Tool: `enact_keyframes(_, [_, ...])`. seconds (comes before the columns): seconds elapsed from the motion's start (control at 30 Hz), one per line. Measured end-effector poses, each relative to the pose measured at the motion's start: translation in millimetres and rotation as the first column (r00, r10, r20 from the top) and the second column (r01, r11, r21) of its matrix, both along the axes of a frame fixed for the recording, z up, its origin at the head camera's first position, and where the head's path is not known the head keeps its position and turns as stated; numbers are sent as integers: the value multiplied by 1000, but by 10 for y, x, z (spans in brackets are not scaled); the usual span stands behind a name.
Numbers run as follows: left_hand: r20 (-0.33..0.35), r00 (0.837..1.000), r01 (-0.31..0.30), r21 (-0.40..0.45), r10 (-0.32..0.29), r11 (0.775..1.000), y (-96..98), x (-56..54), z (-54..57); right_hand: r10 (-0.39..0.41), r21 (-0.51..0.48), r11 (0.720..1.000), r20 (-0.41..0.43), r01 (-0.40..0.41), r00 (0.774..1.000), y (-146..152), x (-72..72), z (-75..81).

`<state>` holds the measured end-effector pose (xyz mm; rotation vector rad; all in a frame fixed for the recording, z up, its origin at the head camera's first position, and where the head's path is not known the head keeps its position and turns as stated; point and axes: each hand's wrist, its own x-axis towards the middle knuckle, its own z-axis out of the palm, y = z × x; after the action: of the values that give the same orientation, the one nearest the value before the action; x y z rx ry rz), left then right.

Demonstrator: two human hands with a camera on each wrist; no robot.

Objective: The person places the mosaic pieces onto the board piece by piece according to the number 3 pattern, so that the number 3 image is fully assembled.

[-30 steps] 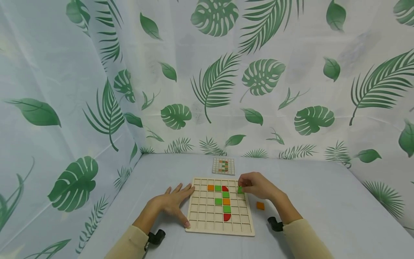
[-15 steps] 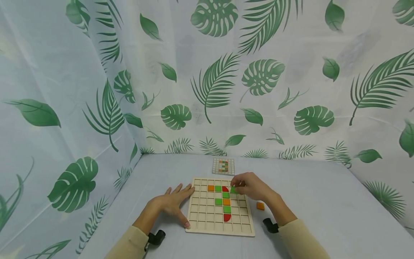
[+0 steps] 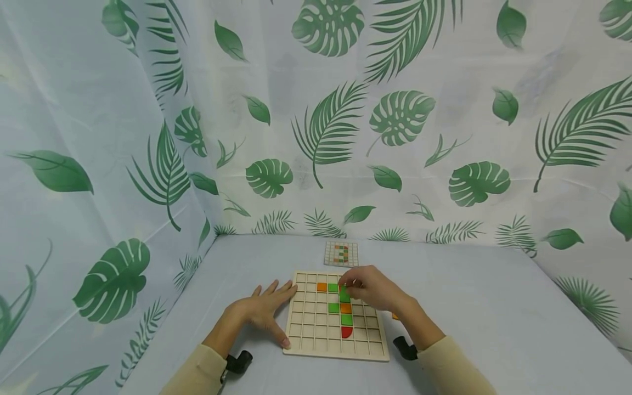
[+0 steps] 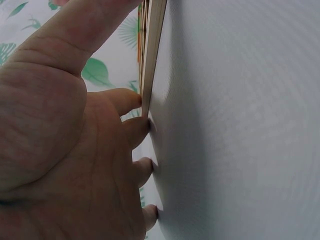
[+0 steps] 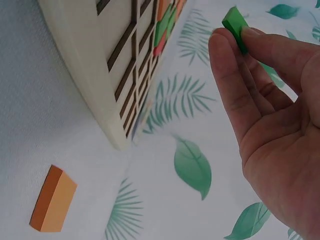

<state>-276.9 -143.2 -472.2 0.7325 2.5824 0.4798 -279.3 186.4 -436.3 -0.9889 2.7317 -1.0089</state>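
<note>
A wooden grid board (image 3: 314, 330) lies on the table. My left hand (image 3: 266, 308) rests at its left edge with fingers spread, thumb near the front corner; in the left wrist view the fingertips meet the board's side. My right hand (image 3: 376, 288) pinches a green square tile (image 5: 236, 26) between thumb and fingers, raised over the board's upper middle. Set in the grid are an orange tile (image 3: 322, 287), several green tiles such as one (image 3: 333, 308), another orange tile (image 3: 345, 308) and a red quarter-round tile (image 3: 346, 332). The upper red tile is mostly hidden by the held tile and fingers.
Behind the board lies a small pattern card (image 3: 340, 254) with a printed coloured grid. A loose orange tile (image 5: 54, 201) sits on the table right of the board, mostly covered by my right forearm in the head view. Leaf-patterned cloth (image 3: 336, 192) hangs behind and at left.
My right hand has moved left across the board with the green tile, from the right edge to the upper middle. My left hand has stayed in place.
</note>
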Motion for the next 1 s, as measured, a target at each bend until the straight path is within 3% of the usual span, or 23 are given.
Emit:
enact_keyframes(0.23, [-5, 1000, -1, 0, 1, 1000, 1, -1, -9, 26, -13, 1000, 1, -26, 1000, -75, 33, -7])
enact_keyframes(0.4, [-8, 1000, 4, -4, -4, 1000, 0, -2, -4, 37, 31, 999, -23, -36, 999, -128, 53, -10])
enact_keyframes(1.0, [-10, 1000, -9, -17, 8, 1000, 5, -3, -7, 125, 110, 985, 76, -133, 989, -256, 125, -28])
